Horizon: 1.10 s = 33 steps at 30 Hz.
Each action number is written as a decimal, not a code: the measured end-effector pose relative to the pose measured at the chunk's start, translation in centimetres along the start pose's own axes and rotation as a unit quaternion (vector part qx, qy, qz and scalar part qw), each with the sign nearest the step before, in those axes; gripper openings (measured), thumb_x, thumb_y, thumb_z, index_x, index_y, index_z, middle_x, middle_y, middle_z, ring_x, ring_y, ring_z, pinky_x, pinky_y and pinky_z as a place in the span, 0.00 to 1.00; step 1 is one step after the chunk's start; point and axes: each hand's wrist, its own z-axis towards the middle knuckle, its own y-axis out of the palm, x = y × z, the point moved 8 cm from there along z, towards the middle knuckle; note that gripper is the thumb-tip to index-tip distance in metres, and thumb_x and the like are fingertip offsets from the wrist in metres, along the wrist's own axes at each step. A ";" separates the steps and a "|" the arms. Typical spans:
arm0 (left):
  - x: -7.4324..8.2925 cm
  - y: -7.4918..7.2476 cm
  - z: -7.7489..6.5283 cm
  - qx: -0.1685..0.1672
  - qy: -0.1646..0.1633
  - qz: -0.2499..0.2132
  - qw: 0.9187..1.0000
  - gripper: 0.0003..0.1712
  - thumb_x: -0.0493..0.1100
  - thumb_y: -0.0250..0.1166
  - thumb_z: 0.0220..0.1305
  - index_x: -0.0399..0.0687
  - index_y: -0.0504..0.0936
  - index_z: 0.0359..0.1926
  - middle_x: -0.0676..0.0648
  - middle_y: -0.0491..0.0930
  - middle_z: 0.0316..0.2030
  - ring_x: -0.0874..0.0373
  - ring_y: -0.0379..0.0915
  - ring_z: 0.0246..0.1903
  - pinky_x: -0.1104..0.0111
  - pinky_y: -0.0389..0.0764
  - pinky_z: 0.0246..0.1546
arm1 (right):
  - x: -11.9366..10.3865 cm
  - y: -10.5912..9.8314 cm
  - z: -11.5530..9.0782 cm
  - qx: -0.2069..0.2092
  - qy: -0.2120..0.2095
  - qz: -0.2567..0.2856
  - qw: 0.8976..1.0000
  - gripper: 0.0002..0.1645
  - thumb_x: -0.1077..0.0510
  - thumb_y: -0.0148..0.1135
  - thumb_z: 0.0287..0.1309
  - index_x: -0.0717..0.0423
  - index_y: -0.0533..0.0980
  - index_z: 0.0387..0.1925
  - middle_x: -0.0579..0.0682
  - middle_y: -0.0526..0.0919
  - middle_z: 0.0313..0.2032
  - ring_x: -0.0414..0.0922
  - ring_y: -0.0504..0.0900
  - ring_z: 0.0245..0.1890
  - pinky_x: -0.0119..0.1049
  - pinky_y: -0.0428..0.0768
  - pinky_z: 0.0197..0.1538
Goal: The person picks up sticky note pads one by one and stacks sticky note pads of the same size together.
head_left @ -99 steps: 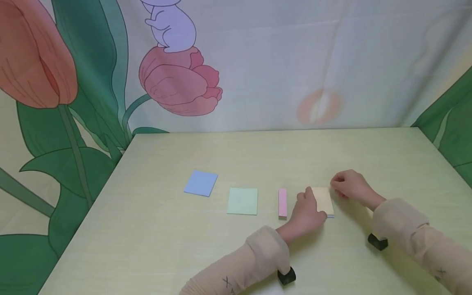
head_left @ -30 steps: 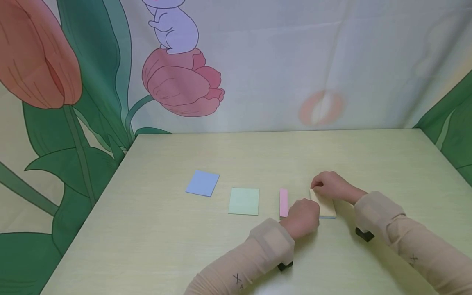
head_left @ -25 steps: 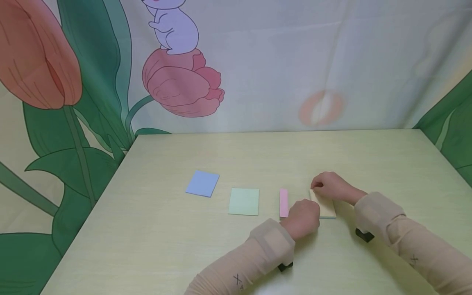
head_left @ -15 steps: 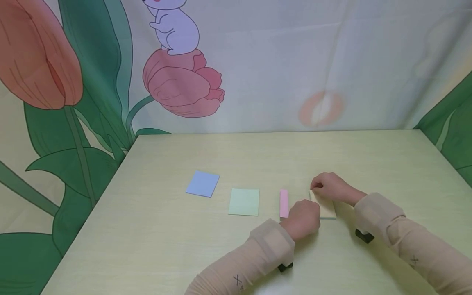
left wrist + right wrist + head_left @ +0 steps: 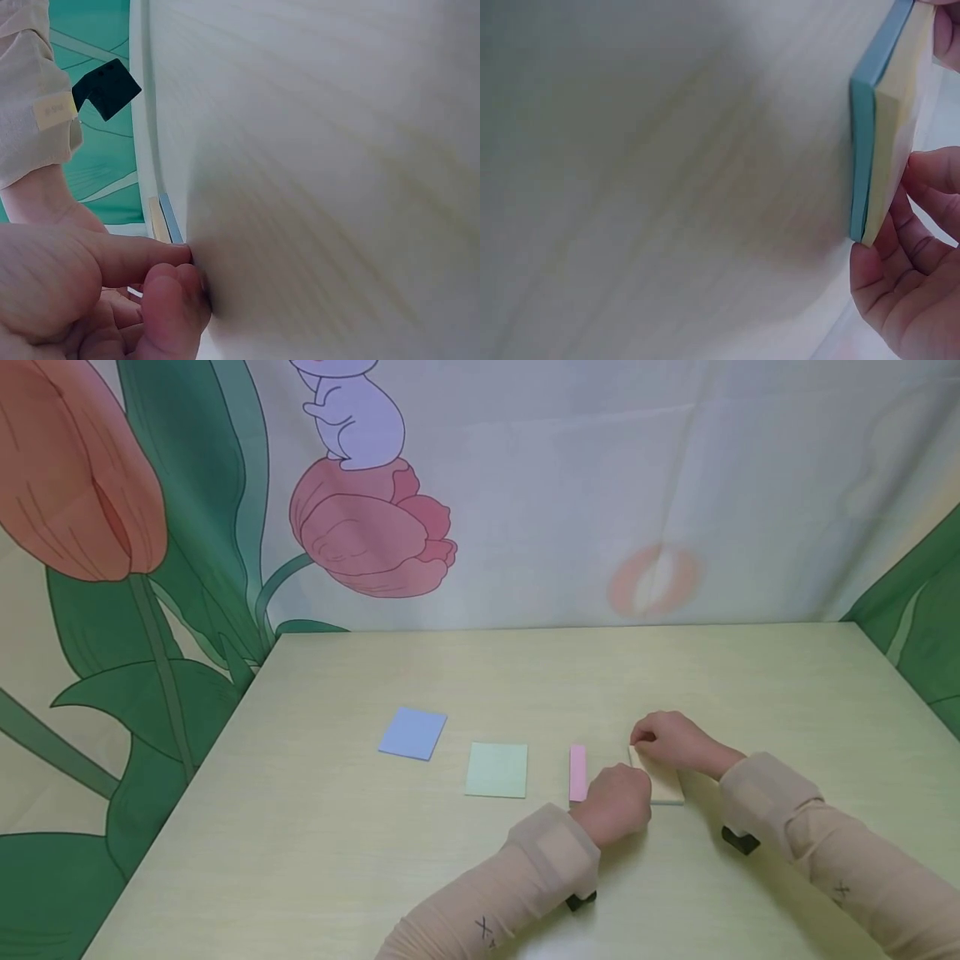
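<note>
A pale yellow sticky note pad (image 5: 666,785) lies on a blue one (image 5: 863,150) as a stack at the right part of the table. My left hand (image 5: 617,802) is at the stack's near left corner, thumb and fingers curled and pinching there; its fingertips (image 5: 176,281) sit low by the tabletop. My right hand (image 5: 678,739) pinches the stack's far left end; in the right wrist view its thumb (image 5: 866,266) presses the stack's edge while a finger reaches the yellow face. A pink narrow block (image 5: 577,772) stands just left of my left hand.
A green square sticky note pad (image 5: 496,770) and a blue square one (image 5: 412,733) lie farther left on the pale wooden table (image 5: 300,843). A printed flower curtain (image 5: 525,502) hangs along the table's back edge.
Since the oldest frame, my right hand has moved left onto the stack's far end. My left hand has drawn back and curled at the near corner. Over the last second both stay nearly still.
</note>
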 end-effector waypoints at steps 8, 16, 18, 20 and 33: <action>0.1 -0.1 0.1 0.004 0.008 0.000 1.000 0.17 0.39 0.56 0.55 0.49 0.66 0.12 0.53 0.60 0.12 0.63 0.55 0.13 0.75 0.57 0.10 | 0.0 -0.1 -0.1 0.000 0.003 0.004 1.000 0.09 0.66 0.52 0.50 0.60 0.79 0.29 0.52 0.81 0.30 0.45 0.74 0.32 0.41 0.73 0.38; 0.1 -0.1 0.0 0.007 0.011 -0.003 1.000 0.17 0.39 0.56 0.55 0.49 0.65 0.12 0.53 0.61 0.12 0.63 0.55 0.13 0.75 0.58 0.10 | -0.1 -0.5 -0.2 0.013 0.014 0.023 1.000 0.09 0.66 0.51 0.50 0.58 0.78 0.29 0.51 0.81 0.30 0.44 0.74 0.32 0.41 0.73 0.39; 0.2 -0.1 0.0 0.008 0.011 -0.003 1.000 0.17 0.39 0.56 0.55 0.49 0.65 0.12 0.53 0.60 0.12 0.63 0.55 0.13 0.75 0.58 0.10 | -0.2 -0.6 -0.3 0.019 0.015 0.023 0.999 0.10 0.66 0.50 0.50 0.58 0.79 0.28 0.52 0.81 0.30 0.44 0.73 0.31 0.41 0.72 0.39; 0.2 -0.2 0.0 0.009 0.011 -0.003 1.000 0.17 0.39 0.56 0.55 0.49 0.65 0.12 0.53 0.60 0.12 0.63 0.55 0.13 0.75 0.57 0.10 | -0.2 -0.8 -0.4 0.023 0.017 0.023 0.999 0.10 0.66 0.50 0.50 0.58 0.79 0.28 0.52 0.81 0.30 0.44 0.73 0.31 0.40 0.72 0.39; 0.1 -0.1 -0.1 0.001 -0.001 -0.001 1.000 0.16 0.38 0.55 0.55 0.49 0.66 0.13 0.53 0.60 0.12 0.63 0.55 0.13 0.74 0.57 0.10 | 1.1 -1.4 -1.1 0.037 0.061 0.022 0.997 0.11 0.62 0.50 0.53 0.61 0.78 0.31 0.54 0.80 0.31 0.45 0.73 0.30 0.39 0.72 0.35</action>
